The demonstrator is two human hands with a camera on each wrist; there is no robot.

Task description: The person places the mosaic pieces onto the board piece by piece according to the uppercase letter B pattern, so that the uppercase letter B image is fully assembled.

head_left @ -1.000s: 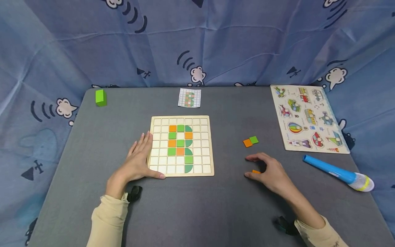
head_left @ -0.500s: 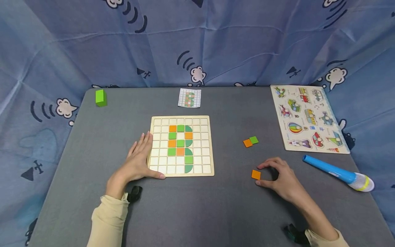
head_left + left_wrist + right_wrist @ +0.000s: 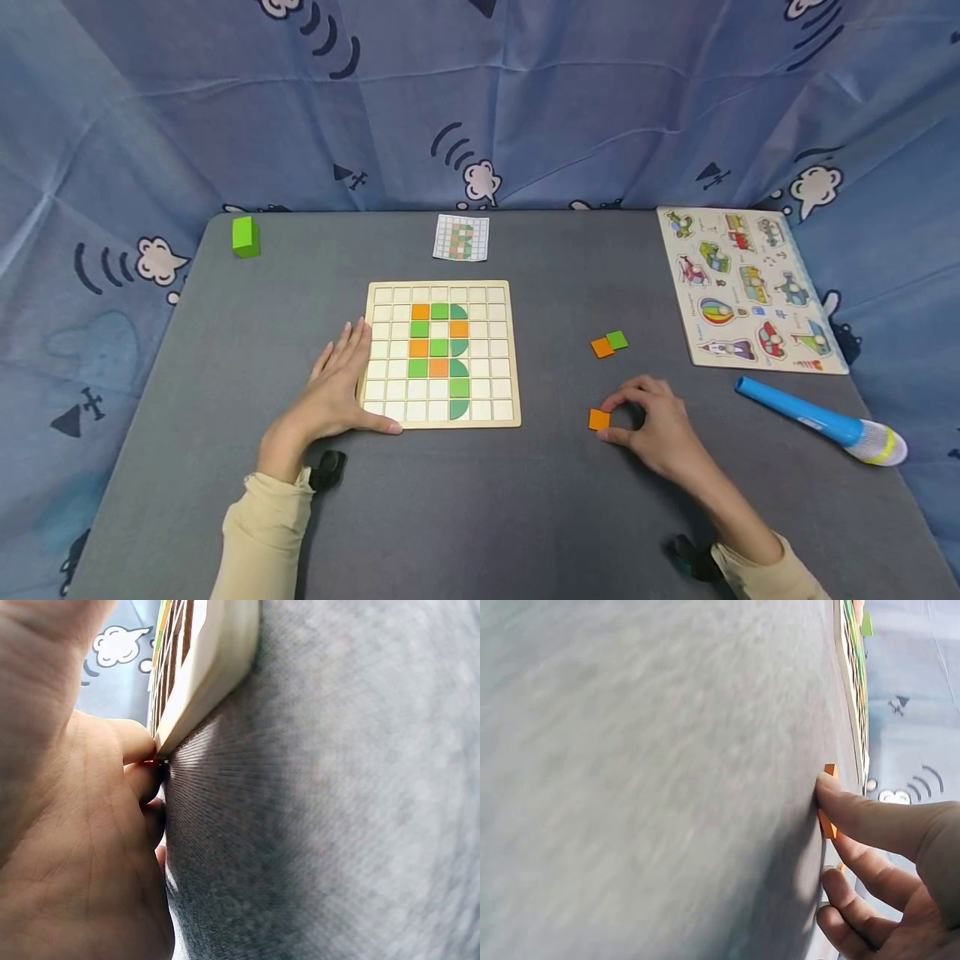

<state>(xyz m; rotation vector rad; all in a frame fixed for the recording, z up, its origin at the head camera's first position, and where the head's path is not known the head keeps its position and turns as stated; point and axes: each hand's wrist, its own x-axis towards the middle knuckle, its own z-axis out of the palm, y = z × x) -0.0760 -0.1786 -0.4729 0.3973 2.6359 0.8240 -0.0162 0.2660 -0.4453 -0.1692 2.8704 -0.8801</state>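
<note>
A wooden grid board [image 3: 495, 406] lies on the grey table, with green and orange square tiles and dark green curved pieces set in its middle columns. My left hand [image 3: 330, 396] rests against its left side, fingers extended along the edge and thumb at the near left corner. In the left wrist view the board's corner [image 3: 214, 682] meets the fingers. To the right of the board, my right hand [image 3: 660, 425] pinches an orange square tile [image 3: 599, 419] between thumb and index finger, low over the table. The right wrist view shows the thumb [image 3: 870, 817] across the tile's edge.
Another orange tile [image 3: 602, 347] and a green tile [image 3: 617, 339] lie touching beyond the right hand. A small pattern card [image 3: 461, 238] is behind the board. A picture puzzle board [image 3: 750, 292] and a blue toy microphone [image 3: 810, 414] are at right; a green block [image 3: 245, 237] stands far left.
My right hand first drew back right, uncovering the orange tile, then came back left and took hold of it. The tile has shifted slightly left. My left hand and the board stayed put.
</note>
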